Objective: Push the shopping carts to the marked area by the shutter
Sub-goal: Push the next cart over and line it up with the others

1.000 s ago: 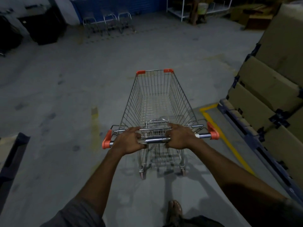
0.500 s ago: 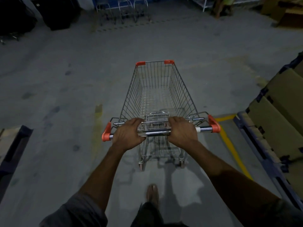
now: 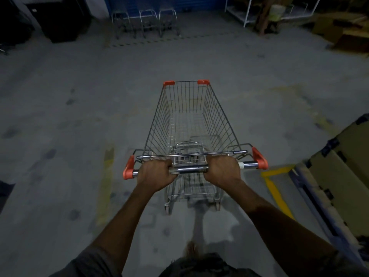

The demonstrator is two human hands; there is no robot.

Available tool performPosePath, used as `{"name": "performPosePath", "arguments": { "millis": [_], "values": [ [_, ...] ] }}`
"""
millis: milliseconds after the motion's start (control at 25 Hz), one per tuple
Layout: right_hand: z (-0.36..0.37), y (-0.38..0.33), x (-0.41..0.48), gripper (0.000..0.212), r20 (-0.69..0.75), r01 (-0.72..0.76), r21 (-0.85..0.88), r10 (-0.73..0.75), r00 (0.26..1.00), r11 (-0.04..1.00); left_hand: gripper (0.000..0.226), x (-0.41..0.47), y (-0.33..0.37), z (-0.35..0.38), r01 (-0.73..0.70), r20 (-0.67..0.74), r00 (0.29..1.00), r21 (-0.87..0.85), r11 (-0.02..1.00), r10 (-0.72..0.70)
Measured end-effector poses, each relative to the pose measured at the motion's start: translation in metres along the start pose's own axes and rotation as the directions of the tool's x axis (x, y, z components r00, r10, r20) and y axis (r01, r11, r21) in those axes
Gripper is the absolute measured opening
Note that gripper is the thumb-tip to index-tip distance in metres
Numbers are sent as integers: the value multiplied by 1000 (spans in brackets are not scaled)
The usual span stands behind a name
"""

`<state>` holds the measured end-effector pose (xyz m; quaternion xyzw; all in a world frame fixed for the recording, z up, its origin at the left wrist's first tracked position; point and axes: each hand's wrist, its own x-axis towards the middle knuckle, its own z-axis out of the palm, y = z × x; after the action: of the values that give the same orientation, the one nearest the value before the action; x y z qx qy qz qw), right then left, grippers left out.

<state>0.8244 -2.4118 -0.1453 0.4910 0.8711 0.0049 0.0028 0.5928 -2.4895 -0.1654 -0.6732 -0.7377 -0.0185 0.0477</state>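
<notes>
An empty wire shopping cart [image 3: 191, 124] with orange corner caps stands on the concrete floor right in front of me, its front end pointing away. My left hand [image 3: 156, 174] grips the left part of its metal handle bar [image 3: 191, 168], and my right hand [image 3: 221, 169] grips the right part. Far ahead, three parked carts [image 3: 144, 22] stand side by side before a blue shutter [image 3: 165, 3], with a faint marked line on the floor just in front of them.
Stacked cardboard boxes on a blue pallet [image 3: 343, 176] line the right side, with a yellow floor line [image 3: 276, 188] beside them. A dark cabinet [image 3: 60, 21] stands far left, a white rack [image 3: 259, 11] and loose boxes [image 3: 339, 31] far right. Open concrete lies ahead.
The cart and I have rolled forward across the floor. The parked carts and shutter are nearer, and the boxes on the right have slid back past me. Both hands keep their grip.
</notes>
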Motion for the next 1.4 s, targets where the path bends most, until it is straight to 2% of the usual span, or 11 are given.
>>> {"name": "performPosePath", "arguments": {
  "millis": [160, 360, 600, 880, 1200, 1400],
  "values": [
    [-2, 16, 86, 28, 80, -45, -32, 48, 996, 998, 72, 86, -18, 1, -19, 107, 994, 29, 999, 16],
    [-1, 42, 190, 26, 97, -48, -42, 51, 994, 998, 58, 192, -39, 10, 2, 188, 982, -11, 1000, 1],
    [4, 81, 312, 24, 13, -4, -56, 5, 1000, 998, 70, 316, -55, 31, 15, 50, 999, 57, 998, -18],
    [6, 126, 458, 23, 26, 41, -13, -41, 999, 999, 46, 456, -76, 49, 62, 20, 998, 147, 987, -65],
    [7, 143, 608, 24, 32, 62, -7, -61, 998, 998, 38, 596, -129, 63, 71, -54, 996, 106, 992, -66],
    [13, 142, 704, 24, -31, 11, 2, -11, 999, 1000, 36, 692, -174, 83, 65, -85, 995, 109, 992, -56]
  ]
}}
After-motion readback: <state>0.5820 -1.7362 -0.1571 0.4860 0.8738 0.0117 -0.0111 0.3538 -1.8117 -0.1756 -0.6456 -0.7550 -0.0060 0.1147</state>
